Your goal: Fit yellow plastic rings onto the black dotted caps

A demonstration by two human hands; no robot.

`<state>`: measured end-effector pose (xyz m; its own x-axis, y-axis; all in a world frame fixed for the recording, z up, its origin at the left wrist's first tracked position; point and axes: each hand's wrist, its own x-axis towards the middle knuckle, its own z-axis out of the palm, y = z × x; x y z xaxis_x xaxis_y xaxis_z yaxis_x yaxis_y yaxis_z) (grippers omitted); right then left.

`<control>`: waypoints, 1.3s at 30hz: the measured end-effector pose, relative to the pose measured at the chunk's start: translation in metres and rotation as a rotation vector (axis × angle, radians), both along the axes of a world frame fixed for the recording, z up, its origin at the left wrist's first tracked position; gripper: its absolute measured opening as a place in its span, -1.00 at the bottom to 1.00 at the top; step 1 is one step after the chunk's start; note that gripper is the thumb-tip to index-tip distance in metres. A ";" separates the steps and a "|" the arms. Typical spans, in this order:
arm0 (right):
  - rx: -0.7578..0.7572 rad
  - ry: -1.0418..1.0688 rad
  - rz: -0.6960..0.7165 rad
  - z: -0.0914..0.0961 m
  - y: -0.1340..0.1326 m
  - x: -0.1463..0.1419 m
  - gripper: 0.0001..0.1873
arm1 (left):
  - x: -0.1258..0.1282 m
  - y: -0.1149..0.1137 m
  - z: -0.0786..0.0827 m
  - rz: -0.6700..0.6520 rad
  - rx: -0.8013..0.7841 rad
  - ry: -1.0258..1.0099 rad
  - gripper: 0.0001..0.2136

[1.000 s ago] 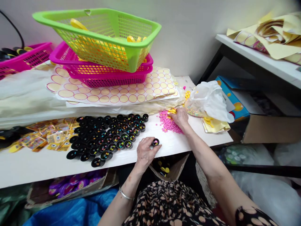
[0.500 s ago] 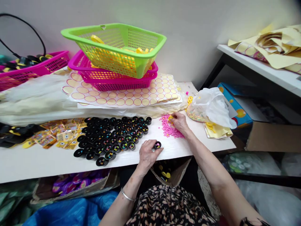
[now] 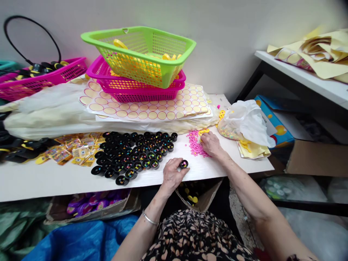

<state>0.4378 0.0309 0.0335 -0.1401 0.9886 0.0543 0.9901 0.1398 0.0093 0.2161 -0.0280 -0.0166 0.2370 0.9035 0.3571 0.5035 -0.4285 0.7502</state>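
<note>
My left hand (image 3: 172, 174) rests on the white table, thumb and fingers closed round a small black cup (image 3: 184, 164) with a few pink bits inside. My right hand (image 3: 211, 144) is at the far right side of a pile of tiny pink pieces (image 3: 195, 143), its fingers bent together and pointing down. At its fingertips shows a yellow plastic piece (image 3: 203, 131), whose kind and lower part I cannot make out. Left of my left hand stand many more black cups (image 3: 137, 166) in rows, with coloured bits in those nearest.
Behind the cups, a green basket (image 3: 146, 59) sits on a pink basket (image 3: 119, 95) above sheets of round stickers (image 3: 148, 115). A white plastic bag (image 3: 246, 119) lies at the right. Small printed packets (image 3: 61, 154) are spread at the left. An open carton (image 3: 201, 199) stands below the table edge.
The view has shifted slightly, moving everything a little to the right. More of the yellow piece shows above my right fingertips. My left hand keeps its hold on the cup.
</note>
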 end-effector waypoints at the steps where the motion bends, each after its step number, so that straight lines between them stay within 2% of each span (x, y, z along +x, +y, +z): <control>1: -0.024 -0.013 0.014 0.001 0.000 0.002 -0.78 | 0.000 0.000 0.000 -0.003 -0.005 -0.004 -0.67; 5: -0.074 -0.042 0.036 0.009 0.003 0.004 -0.77 | 0.000 0.000 0.001 -0.004 -0.041 -0.023 -0.67; 8: -0.014 0.026 0.016 0.017 0.001 0.001 -0.78 | 0.000 0.001 0.003 -0.004 -0.062 -0.039 -0.66; 10: 0.052 0.145 0.041 0.024 -0.007 -0.005 -0.76 | 0.000 0.001 0.004 -0.007 -0.076 -0.052 -0.62; 12: 0.077 0.329 0.147 0.029 -0.020 -0.013 -0.75 | -0.002 0.002 0.004 -0.018 -0.094 -0.062 -0.57; 15: 0.036 0.595 0.366 0.033 -0.044 -0.030 -0.78 | -0.006 0.002 0.001 -0.058 -0.141 -0.115 -0.54; 18: 0.012 0.652 0.467 0.029 -0.062 -0.045 -0.82 | -0.011 0.003 -0.002 -0.102 -0.218 -0.240 -0.52; 24: 0.023 0.510 0.466 0.024 -0.070 -0.059 -0.83 | -0.013 0.002 0.002 -0.087 -0.323 -0.408 -0.60; 29: 0.015 0.403 0.463 0.028 -0.070 -0.066 -0.82 | -0.011 0.002 0.011 -0.038 -0.348 -0.452 -0.82; 32: 0.007 0.390 0.462 0.027 -0.069 -0.068 -0.82 | -0.009 0.002 0.016 -0.053 -0.358 -0.429 -0.80; 36: -0.014 0.513 0.413 0.017 -0.066 -0.067 -0.85 | -0.005 0.004 0.023 -0.101 -0.388 -0.371 -0.76; 39: -0.033 0.801 0.301 0.004 -0.064 -0.067 -0.90 | -0.001 0.003 0.026 -0.063 -0.467 -0.411 -0.75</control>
